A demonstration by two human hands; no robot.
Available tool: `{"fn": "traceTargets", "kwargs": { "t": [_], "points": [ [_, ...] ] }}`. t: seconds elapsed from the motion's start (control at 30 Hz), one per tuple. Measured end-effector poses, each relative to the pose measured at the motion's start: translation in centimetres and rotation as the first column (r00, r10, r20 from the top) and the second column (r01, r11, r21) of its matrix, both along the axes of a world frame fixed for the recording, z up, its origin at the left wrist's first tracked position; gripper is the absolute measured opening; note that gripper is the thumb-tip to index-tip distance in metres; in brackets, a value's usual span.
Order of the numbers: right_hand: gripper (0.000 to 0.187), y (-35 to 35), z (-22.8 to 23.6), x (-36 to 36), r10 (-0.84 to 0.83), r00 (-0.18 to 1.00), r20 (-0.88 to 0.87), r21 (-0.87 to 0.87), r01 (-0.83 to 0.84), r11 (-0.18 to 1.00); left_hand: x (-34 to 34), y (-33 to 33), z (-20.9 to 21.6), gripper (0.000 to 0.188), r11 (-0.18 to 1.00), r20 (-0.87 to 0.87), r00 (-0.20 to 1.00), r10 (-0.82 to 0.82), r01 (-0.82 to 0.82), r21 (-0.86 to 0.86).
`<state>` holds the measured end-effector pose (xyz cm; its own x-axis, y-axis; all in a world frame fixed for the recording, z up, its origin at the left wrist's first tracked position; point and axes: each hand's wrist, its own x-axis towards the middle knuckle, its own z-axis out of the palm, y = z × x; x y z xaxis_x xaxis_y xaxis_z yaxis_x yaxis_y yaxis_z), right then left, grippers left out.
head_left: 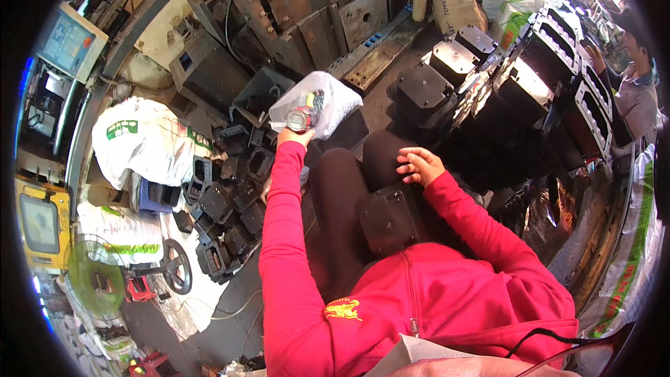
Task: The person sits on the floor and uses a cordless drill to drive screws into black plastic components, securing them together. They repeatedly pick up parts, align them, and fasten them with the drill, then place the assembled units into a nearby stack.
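Note:
My left hand point(296, 137) is at the near rim of a white plastic container point(283, 106), its fingers mostly hidden, closed round a red-and-grey power tool point(300, 119) whose round end faces me. White grains or small pieces seem to fill the far side of the container, beneath clear plastic. My right hand point(421, 166) hovers over my right thigh with loosely bent fingers slightly apart, and nothing shows in it. Just below it, a black box-shaped casing point(388, 218) rests on my lap.
Black casings stand in stacks point(424, 86) to the right; loose ones point(234, 199) lie heaped at left. Heavy metal blocks point(300, 14) stand ahead. White sacks point(139, 136), a green fan point(96, 276) and a machine screen point(66, 42) are at left. Another person point(635, 91) is at far right.

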<state>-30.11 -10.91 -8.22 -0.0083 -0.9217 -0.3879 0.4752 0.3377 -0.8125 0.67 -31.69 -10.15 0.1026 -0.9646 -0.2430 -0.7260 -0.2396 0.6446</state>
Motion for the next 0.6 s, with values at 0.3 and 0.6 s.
{"fn": "traceTargets", "kwargs": {
  "t": [0.3,0.6],
  "points": [
    [0.036,-2.6,3.4,0.8,0.022,0.995,0.094,-0.092,-0.013,0.996,4.5,10.6,7.0,0.028,0.957,-0.617,0.784,-0.067,-0.126,-0.263],
    [0.039,-2.9,8.8,7.3,0.267,0.881,0.39,-0.244,-0.181,0.953,3.9,23.1,16.3,0.024,0.98,-0.741,0.643,-0.192,0.083,-0.182]
  ]
}}
